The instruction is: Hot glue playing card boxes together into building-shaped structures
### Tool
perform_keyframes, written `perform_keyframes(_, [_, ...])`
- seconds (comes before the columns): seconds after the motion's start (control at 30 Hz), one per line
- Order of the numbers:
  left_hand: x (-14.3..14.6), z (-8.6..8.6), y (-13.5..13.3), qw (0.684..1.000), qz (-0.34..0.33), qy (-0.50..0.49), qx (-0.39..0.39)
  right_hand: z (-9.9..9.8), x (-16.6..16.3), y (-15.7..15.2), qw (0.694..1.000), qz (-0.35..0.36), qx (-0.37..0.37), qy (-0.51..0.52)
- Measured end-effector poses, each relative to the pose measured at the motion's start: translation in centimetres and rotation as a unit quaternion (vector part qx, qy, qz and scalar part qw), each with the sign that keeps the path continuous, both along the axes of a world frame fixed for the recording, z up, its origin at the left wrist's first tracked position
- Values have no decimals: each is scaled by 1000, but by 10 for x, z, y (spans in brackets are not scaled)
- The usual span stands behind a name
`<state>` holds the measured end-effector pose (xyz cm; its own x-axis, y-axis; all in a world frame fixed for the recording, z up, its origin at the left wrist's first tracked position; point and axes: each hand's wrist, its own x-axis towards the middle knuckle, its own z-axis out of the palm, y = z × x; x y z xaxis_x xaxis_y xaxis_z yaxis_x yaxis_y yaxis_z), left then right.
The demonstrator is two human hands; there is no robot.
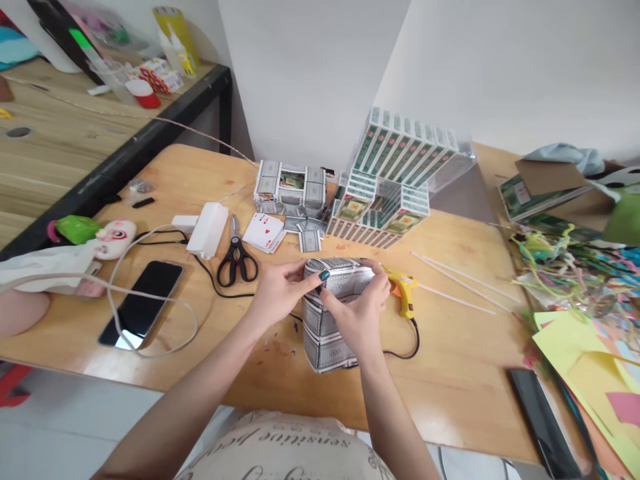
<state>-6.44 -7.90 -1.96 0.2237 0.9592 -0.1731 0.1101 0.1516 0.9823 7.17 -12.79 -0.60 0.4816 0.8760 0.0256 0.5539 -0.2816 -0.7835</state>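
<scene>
An open-topped container made of grey-backed playing cards (320, 337) stands on the table in front of me. My left hand (283, 290) is closed on its upper left rim, with the thumb pressed against the near side. My right hand (357, 307) grips the right side, its thumb close to the left thumb at the rim and its fingers over the far edge. Just behind my right hand lies a yellow hot glue gun (407, 293). Black-handled scissors (236, 260) and a pile of loose playing cards (265, 232) lie beyond my left hand.
At the back stand a card-covered box (290, 187) and stacked green-and-white card packs (380, 207). A phone (143, 303), cables and a white power strip (208, 230) lie to the left. White glue sticks (460, 293), coloured paper (585, 373) and a black case (543, 420) lie right.
</scene>
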Motion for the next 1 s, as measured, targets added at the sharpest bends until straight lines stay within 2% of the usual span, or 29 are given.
perform_keyframes(0.33, [1,-3,-2,999,-2,-39,-8,-3,2,1,999,7,33,-32])
perform_keyframes(0.67, [4,3,-4,998,-1,-62,-11,-3,4,-1,998,5,66,-3])
perform_keyframes(1.0, [1,12,-1,1000,0,-28,-2,-4,6,1,998,4,66,23])
